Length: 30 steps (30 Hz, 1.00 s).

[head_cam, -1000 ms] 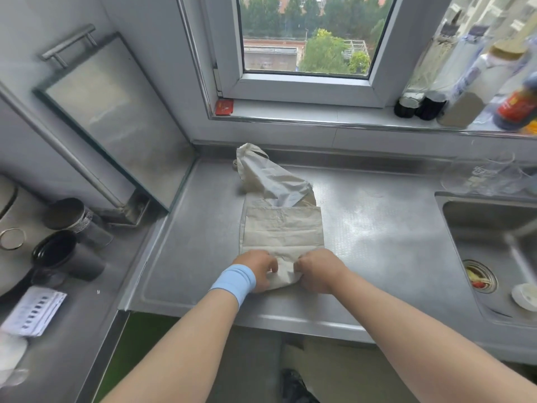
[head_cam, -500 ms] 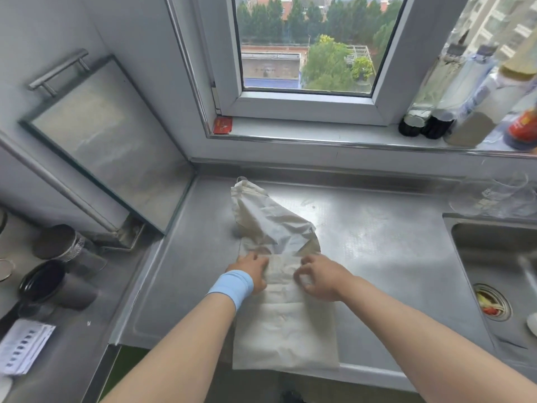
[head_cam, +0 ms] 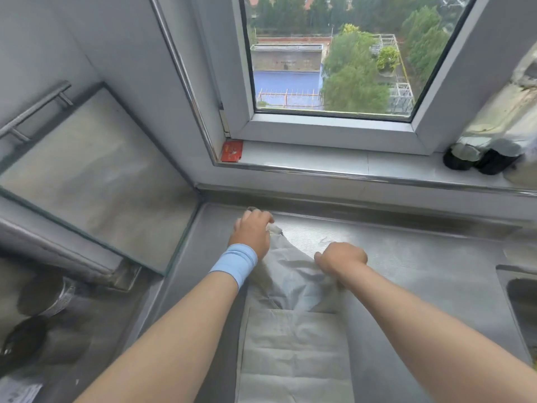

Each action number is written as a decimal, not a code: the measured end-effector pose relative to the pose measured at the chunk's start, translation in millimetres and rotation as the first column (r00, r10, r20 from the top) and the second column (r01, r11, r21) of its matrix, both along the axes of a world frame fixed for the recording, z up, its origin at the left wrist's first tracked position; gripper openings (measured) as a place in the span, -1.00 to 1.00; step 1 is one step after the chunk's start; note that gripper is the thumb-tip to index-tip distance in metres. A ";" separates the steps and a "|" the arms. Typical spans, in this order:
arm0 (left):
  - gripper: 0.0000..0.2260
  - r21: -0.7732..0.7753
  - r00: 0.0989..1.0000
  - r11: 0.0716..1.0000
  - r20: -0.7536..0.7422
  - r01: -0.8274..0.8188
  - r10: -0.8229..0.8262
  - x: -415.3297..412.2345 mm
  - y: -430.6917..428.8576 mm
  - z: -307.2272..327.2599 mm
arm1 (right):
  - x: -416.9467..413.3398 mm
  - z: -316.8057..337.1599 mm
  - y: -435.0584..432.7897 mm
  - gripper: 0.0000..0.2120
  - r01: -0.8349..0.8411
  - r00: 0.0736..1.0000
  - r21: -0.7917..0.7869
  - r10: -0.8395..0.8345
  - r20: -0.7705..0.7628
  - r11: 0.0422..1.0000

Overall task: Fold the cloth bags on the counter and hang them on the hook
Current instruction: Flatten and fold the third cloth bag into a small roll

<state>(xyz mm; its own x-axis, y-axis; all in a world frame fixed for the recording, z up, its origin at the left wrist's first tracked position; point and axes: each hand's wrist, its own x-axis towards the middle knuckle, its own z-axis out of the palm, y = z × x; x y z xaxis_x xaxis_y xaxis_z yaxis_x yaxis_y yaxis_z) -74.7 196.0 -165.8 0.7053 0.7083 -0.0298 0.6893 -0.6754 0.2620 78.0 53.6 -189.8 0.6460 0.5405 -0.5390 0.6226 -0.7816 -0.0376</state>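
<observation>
Our left hand (head_cam: 252, 232) curls round the far tip of the cloth bag (head_cam: 293, 344) while our right hand (head_cam: 341, 258) pinches its right edge, the bag stretching lengthwise along the steel desk (head_cam: 421, 257) from both hands back toward us.
</observation>
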 end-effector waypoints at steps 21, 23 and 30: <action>-0.79 -0.515 0.989 0.845 -0.091 -0.145 0.114 32.6 28.9 21.5 | 34.3 -8.9 -7.7 -0.53 0.519 0.111 -0.209 -0.308 -0.945 0.829; -0.74 -0.547 0.993 0.834 0.035 -0.074 0.111 27.9 24.8 30.1 | 30.9 -8.6 -5.0 -0.43 0.488 0.083 -0.213 -0.288 -0.954 0.846; -0.60 -0.359 0.992 0.933 0.120 -0.002 0.049 17.6 26.8 25.2 | 18.9 13.7 11.7 -0.76 0.687 0.360 0.229 -0.050 -0.932 0.690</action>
<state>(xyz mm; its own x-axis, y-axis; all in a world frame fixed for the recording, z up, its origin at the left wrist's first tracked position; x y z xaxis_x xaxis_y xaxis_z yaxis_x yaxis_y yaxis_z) -57.1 222.8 -140.6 0.7016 0.6847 -0.1976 0.6514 -0.5036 0.5675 96.8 65.4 -176.1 0.2640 0.7297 -0.6307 -0.3365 -0.5432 -0.7692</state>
